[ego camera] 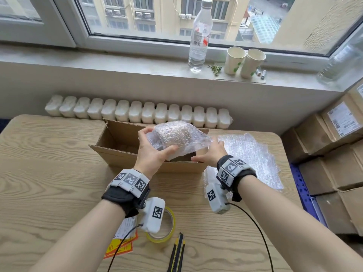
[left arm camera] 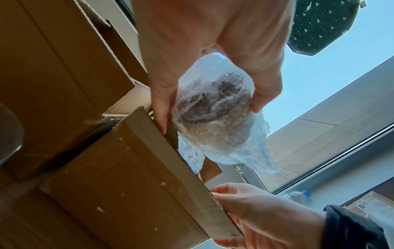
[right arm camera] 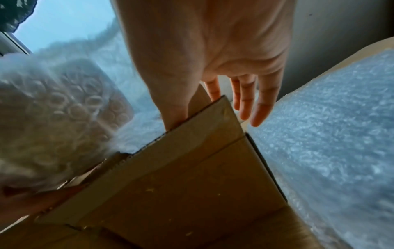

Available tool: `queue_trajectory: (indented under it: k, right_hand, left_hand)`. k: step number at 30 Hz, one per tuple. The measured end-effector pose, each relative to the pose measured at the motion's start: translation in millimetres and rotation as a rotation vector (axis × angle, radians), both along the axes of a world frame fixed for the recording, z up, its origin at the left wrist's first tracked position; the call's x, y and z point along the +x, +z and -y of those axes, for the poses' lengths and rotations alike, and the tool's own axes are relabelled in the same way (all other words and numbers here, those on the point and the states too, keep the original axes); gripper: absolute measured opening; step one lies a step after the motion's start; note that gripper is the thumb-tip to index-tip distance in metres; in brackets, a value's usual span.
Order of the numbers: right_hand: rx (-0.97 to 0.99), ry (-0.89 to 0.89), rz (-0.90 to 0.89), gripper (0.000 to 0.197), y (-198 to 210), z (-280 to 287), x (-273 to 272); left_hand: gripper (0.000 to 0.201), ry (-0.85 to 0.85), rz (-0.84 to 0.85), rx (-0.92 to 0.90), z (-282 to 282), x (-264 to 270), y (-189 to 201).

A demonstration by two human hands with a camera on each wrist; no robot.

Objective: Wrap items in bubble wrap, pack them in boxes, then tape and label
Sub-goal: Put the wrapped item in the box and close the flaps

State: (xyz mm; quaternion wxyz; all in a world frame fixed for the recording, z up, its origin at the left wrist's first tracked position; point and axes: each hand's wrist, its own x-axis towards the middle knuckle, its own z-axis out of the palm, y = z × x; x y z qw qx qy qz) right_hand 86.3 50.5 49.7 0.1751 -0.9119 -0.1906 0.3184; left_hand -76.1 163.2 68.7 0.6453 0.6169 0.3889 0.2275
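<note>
My left hand [ego camera: 159, 140] grips a bubble-wrapped item [ego camera: 180, 136] just above an open cardboard box [ego camera: 121, 156] on the wooden table. In the left wrist view, thumb and fingers curl round the bundle [left arm camera: 213, 121], and something dark shows through the wrap. My right hand [ego camera: 208, 152] is at the box's right end. In the right wrist view it [right arm camera: 215, 123] pinches the flap [right arm camera: 202, 121], thumb on one side and fingers on the other. The inside of the box is mostly hidden.
A loose bubble wrap sheet [ego camera: 251, 154] lies right of the box. A yellow tape roll [ego camera: 169, 226], a utility knife [ego camera: 177, 254] and labels [ego camera: 121, 244] lie near my wrists. Stacked cartons [ego camera: 334, 150] stand at the right. A bottle [ego camera: 198, 40] and paper cups [ego camera: 243, 61] stand on the sill.
</note>
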Motion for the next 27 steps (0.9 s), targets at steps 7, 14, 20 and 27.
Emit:
queue_trajectory:
  k: [7,14,20,27]
  right_hand:
    - [0.068,0.022,-0.005,0.069,-9.0,0.9,-0.3]
    - [0.275,-0.075,-0.119,0.013,-14.1,16.6,19.1]
    - [0.382,-0.201,-0.288,0.029,-12.2,28.2,18.4]
    - [0.41,-0.211,-0.329,0.034,-13.8,34.7,14.2]
  left_hand:
    - [0.078,-0.042,-0.062,0.082,-7.9,-0.7,-0.2]
    - [0.076,-0.208,-0.213,0.335,-7.2,9.3,3.0]
    - [0.077,-0.316,-0.415,0.522,4.3,19.2,4.1]
    - [0.078,-0.369,-0.569,0.515,14.5,40.8,-4.1]
